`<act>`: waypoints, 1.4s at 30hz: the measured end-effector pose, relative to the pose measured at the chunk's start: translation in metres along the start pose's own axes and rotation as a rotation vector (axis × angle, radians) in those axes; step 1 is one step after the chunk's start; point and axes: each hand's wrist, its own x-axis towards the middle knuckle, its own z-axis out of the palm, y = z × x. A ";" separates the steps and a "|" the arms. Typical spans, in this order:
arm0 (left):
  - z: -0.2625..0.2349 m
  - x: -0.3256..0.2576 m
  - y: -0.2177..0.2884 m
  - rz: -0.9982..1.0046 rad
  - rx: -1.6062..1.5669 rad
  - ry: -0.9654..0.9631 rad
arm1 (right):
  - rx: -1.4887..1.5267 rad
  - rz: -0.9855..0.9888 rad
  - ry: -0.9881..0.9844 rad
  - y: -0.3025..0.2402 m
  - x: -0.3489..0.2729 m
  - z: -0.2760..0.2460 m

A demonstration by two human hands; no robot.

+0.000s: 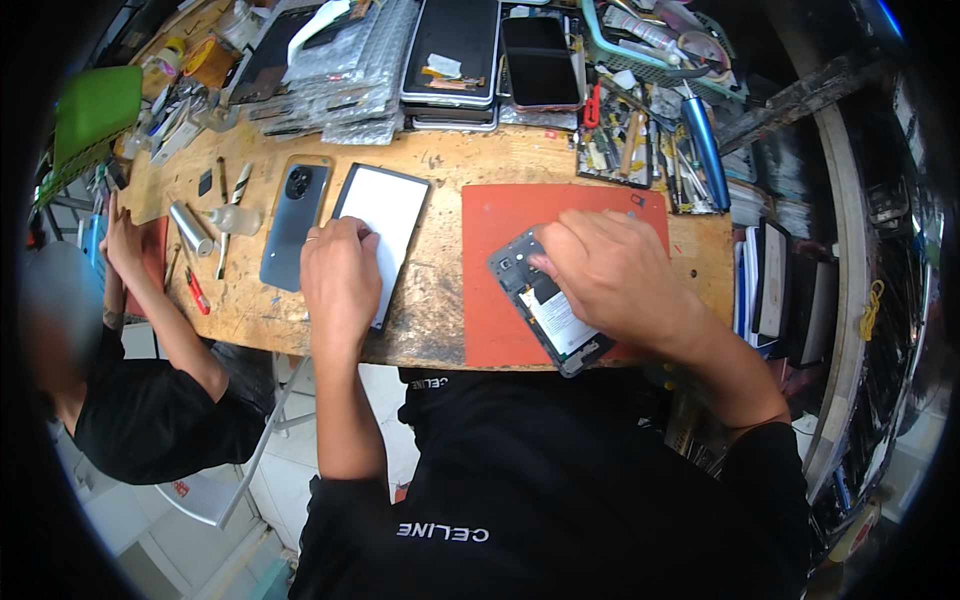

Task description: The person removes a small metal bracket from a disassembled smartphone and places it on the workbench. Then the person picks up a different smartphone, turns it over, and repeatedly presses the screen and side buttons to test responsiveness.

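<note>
My right hand (612,272) is closed at the right edge of an opened phone (507,282), its thumb over the phone's face. The phone's back cover is off, baring a dark grey frame and a white-labelled battery (562,322). It lies slanted over a red mat (486,215), its lower end at the table's front edge. My left hand (342,272) rests at the left edge of a white rectangular panel (388,200) with a dark border. Its fingers are curled together, and what they hold, if anything, is hidden. Beside it lies a dark blue-grey phone (292,225).
Stacked screens in bubble wrap (345,85) and phones (541,62) line the back. A tool tray (615,150) and a blue cylindrical tool (704,150) stand at right. A bottle (238,220) and red cutter (197,293) lie left, near another person's arm (165,305).
</note>
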 end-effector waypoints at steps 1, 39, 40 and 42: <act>-0.001 0.001 0.001 -0.015 -0.018 -0.010 | 0.066 -0.026 0.034 0.001 0.000 0.001; 0.029 -0.040 0.081 0.160 -0.797 -0.066 | 0.448 -0.028 0.101 -0.010 0.013 -0.001; 0.029 -0.039 0.081 0.164 -0.800 -0.061 | 0.437 -0.045 0.143 -0.010 0.014 -0.001; 0.028 -0.037 0.082 0.183 -0.794 -0.048 | 0.435 -0.063 0.138 -0.010 0.015 -0.003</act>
